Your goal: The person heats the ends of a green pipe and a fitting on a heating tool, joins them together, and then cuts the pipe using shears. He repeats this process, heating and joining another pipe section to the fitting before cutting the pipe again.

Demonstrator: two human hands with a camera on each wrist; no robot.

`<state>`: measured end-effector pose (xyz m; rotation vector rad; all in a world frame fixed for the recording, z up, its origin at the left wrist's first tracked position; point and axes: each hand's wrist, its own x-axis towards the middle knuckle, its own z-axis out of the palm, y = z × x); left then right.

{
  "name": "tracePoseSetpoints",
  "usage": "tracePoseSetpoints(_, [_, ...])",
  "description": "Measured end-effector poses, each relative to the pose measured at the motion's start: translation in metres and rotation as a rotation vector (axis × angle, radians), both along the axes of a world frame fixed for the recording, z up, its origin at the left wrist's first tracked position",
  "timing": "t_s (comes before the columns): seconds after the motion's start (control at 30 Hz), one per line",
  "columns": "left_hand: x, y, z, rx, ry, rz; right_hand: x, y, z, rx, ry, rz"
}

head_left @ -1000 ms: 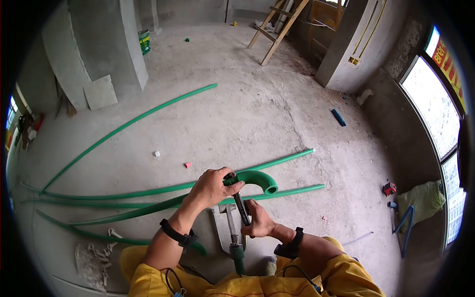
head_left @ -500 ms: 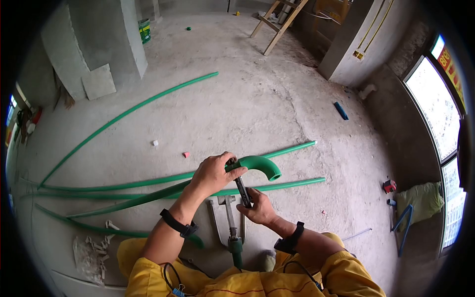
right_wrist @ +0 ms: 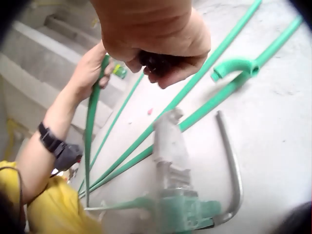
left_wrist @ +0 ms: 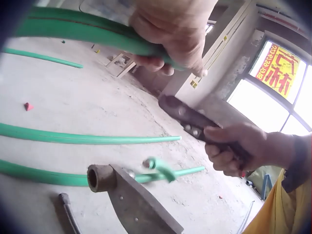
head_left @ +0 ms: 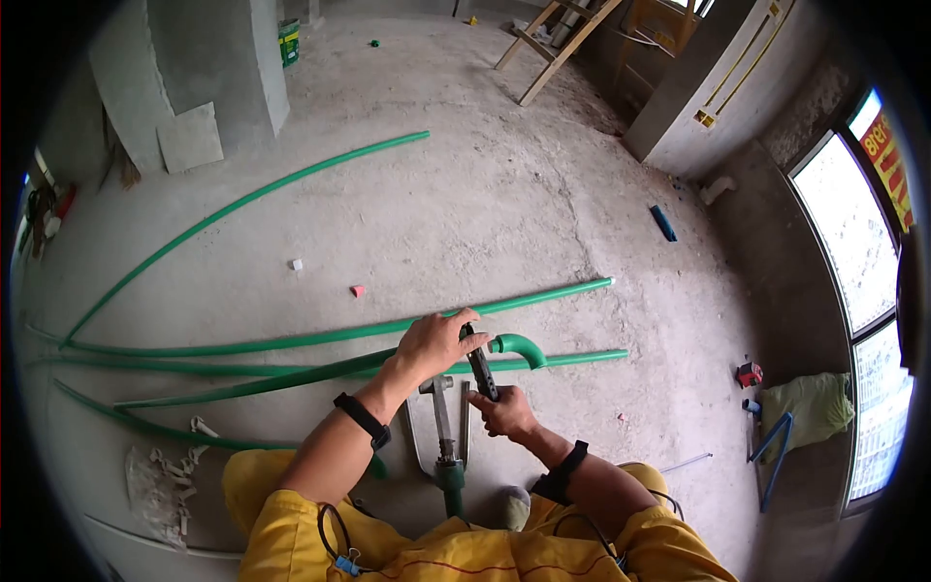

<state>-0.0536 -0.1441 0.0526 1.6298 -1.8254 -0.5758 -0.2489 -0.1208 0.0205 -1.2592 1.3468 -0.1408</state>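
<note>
My left hand grips a long green plastic pipe close to its end, above the floor. A black pipe cutter is in my right hand, fingers wrapped round its handles, and its head stands apart from the pipe in the left wrist view. A short curved green pipe piece, blurred in the left wrist view, is separate from the pipe and touched by neither hand. Below my hands stands a pipe welding iron with a green body, a flat metal heating plate and a bent metal stand.
Several green pipes lie across the floor. A clear bag with white pieces is at lower left. A wooden ladder stands at the back. A pale green sack and blue pipe are by the window wall.
The curved end has come off the held pipe and shifted away from the left hand. The cutter, around the pipe before, is now clear of it.
</note>
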Motion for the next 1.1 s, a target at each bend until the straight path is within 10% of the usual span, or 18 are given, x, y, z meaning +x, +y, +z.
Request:
tracePoseSetpoints(0.13, [0.012,0.004,-0.003,0.129,-0.147,-0.005,-0.055,-0.035,-0.057,-0.408,0.507,0.171])
tracePoseSetpoints(0.4, [0.07,0.027,-0.074,0.442,-0.359,-0.152,-0.208,-0.036,-0.169,-0.019,0.981,-0.1])
tracePoseSetpoints(0.53, [0.072,0.019,-0.057,0.402,-0.448,-0.274,-0.175,-0.03,-0.14,-0.168,1.099,-0.122])
tracePoseSetpoints(0.67, [0.101,0.027,-0.072,0.658,-0.569,-0.285,-0.115,-0.058,-0.151,-0.485,0.708,-0.189])
tracePoseSetpoints(0.83, [0.131,0.113,-0.14,0.274,-0.693,0.044,-0.065,-0.056,-0.121,-0.305,0.729,0.115])
tracePoseSetpoints(0.93, [0.093,0.171,-0.121,0.876,-0.498,0.014,-0.071,-0.051,-0.131,-0.343,0.748,0.169])
tracePoseSetpoints(1.1, [0.09,0.261,-0.195,0.488,-0.693,-0.161,-0.07,-0.068,-0.175,-0.267,0.747,-0.377])
